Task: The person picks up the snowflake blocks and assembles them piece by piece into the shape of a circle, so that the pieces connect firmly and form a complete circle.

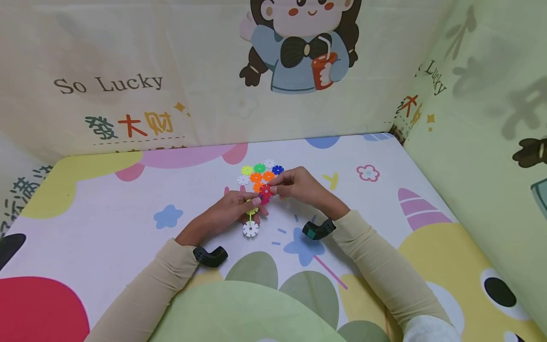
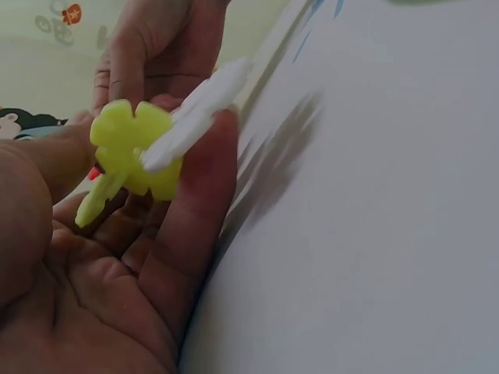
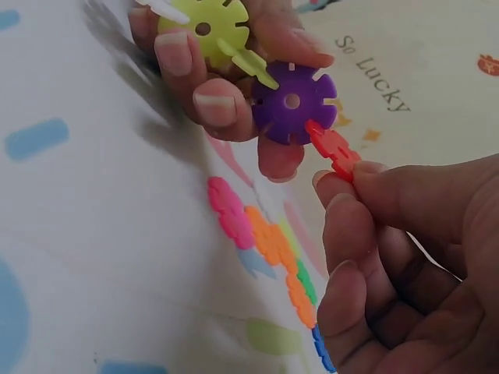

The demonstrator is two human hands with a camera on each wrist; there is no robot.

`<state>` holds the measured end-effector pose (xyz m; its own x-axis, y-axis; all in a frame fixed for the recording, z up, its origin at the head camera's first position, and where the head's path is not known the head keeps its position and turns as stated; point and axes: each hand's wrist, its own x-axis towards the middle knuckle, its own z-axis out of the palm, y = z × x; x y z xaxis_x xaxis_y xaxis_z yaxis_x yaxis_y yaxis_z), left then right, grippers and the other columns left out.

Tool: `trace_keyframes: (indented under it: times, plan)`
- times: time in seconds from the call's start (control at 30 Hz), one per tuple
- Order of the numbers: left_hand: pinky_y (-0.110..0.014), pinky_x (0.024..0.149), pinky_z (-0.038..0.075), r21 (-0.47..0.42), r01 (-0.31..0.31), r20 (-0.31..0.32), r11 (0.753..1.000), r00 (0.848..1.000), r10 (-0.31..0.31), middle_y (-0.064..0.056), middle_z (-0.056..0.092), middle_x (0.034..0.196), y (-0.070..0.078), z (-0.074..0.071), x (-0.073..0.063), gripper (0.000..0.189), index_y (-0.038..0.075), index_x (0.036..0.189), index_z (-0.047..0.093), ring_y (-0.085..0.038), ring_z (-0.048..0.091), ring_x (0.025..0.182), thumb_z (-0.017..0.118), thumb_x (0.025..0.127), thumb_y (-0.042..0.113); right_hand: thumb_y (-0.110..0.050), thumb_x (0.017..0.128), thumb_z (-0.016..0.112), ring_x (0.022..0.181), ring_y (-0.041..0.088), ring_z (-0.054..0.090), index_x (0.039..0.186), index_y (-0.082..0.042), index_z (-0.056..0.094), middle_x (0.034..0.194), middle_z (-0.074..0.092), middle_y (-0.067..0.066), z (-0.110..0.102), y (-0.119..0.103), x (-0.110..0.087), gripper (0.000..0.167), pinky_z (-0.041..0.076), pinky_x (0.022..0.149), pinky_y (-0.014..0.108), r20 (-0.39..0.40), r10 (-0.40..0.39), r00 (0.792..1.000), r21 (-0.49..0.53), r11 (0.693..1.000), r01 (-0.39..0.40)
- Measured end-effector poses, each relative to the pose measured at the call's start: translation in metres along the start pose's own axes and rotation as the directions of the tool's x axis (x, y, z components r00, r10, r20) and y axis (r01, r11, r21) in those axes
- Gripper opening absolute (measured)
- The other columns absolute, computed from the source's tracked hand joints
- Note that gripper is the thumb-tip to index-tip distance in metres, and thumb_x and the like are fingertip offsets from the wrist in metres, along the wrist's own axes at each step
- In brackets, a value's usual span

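Observation:
A short chain of slotted plastic discs hangs from my left hand [image 1: 228,209]. It has a white disc [image 1: 250,230] at its low end, then yellow discs [image 2: 117,136] set crosswise, then a purple disc [image 3: 277,117]. The left thumb and fingers pinch the chain around the purple disc, as the right wrist view shows. Between thumb and forefinger my right hand [image 1: 302,187] pinches a red disc [image 3: 335,148]. Its edge meets the purple disc's rim at a slot. Both hands are close together above the tabletop.
Loose discs lie just beyond the hands: orange [image 1: 256,177], green [image 1: 259,168], dark blue [image 1: 278,169], yellow [image 1: 247,170], white [image 1: 243,180] and pink [image 3: 230,212]. A printed cloth covers the table [image 1: 205,171]. Printed curtains [image 1: 205,61] rise behind it and at the right.

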<state>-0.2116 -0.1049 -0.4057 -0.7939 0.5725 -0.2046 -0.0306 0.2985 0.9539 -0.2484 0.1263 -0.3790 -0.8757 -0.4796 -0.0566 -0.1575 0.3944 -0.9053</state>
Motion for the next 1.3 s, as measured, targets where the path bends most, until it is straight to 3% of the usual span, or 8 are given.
trace_keyframes:
  times: [0.2, 0.5, 0.8, 1.07, 1.3]
  plan:
    - [-0.03, 0.071, 0.051, -0.002, -0.026, 0.039, 1.0, 0.999, 0.026, -0.011, 0.07, 0.096, 0.0, -0.002, -0.002, 0.036, 0.005, 0.125, 0.063, -0.025, 0.061, 0.087, 0.053, 0.102, 0.03, -0.009, 0.091, 0.067, 0.075, 0.025, 0.062, 0.103, -0.003, 0.074, 0.089, 0.071, 0.006, 0.003, 0.002, 0.0, 0.015, 0.053, 0.069, 0.032, 0.02, 0.021, 1.0, 0.021, 1.0, -0.021]
    - [-0.029, 0.07, 0.05, -0.052, -0.008, 0.037, 0.999, 0.999, 0.01, -0.01, 0.07, 0.097, -0.002, 0.0, -0.001, 0.038, 0.004, 0.13, 0.059, -0.022, 0.061, 0.084, 0.054, 0.101, 0.027, -0.006, 0.091, 0.067, 0.075, 0.026, 0.062, 0.101, -0.002, 0.073, 0.09, 0.071, 0.006, 0.005, 0.003, -0.002, 0.012, 0.053, 0.068, 0.034, 0.002, 0.017, 1.0, 0.028, 0.999, -0.017]
    - [-0.027, 0.065, 0.05, -0.031, -0.014, 0.064, 0.999, 0.998, 0.016, -0.014, 0.068, 0.088, 0.0, -0.003, -0.004, 0.033, 0.003, 0.123, 0.064, -0.023, 0.062, 0.077, 0.055, 0.101, 0.027, -0.004, 0.091, 0.065, 0.075, 0.025, 0.062, 0.102, -0.002, 0.072, 0.092, 0.07, 0.006, 0.01, -0.001, -0.002, 0.013, 0.054, 0.069, 0.033, 0.022, 0.028, 0.999, 0.024, 0.999, -0.028]
    - [-0.026, 0.062, 0.049, 0.012, -0.007, -0.023, 1.0, 1.0, 0.007, -0.01, 0.07, 0.088, -0.001, 0.0, -0.002, 0.037, 0.003, 0.126, 0.063, -0.02, 0.057, 0.071, 0.057, 0.099, 0.029, -0.007, 0.091, 0.068, 0.072, 0.024, 0.062, 0.101, -0.002, 0.073, 0.088, 0.07, 0.005, 0.009, 0.001, -0.002, 0.013, 0.054, 0.066, 0.033, 0.0, -0.01, 1.0, -0.028, 1.0, 0.01]
    - [-0.028, 0.06, 0.052, -0.138, 0.037, -0.072, 0.99, 0.996, -0.047, -0.016, 0.068, 0.094, -0.001, 0.001, 0.001, 0.034, 0.0, 0.121, 0.061, -0.026, 0.066, 0.078, 0.045, 0.102, 0.023, -0.008, 0.092, 0.067, 0.072, 0.023, 0.062, 0.108, -0.002, 0.074, 0.092, 0.071, 0.005, 0.007, 0.002, 0.0, 0.018, 0.054, 0.066, 0.03, 0.011, -0.056, 0.998, -0.029, 0.998, 0.057]
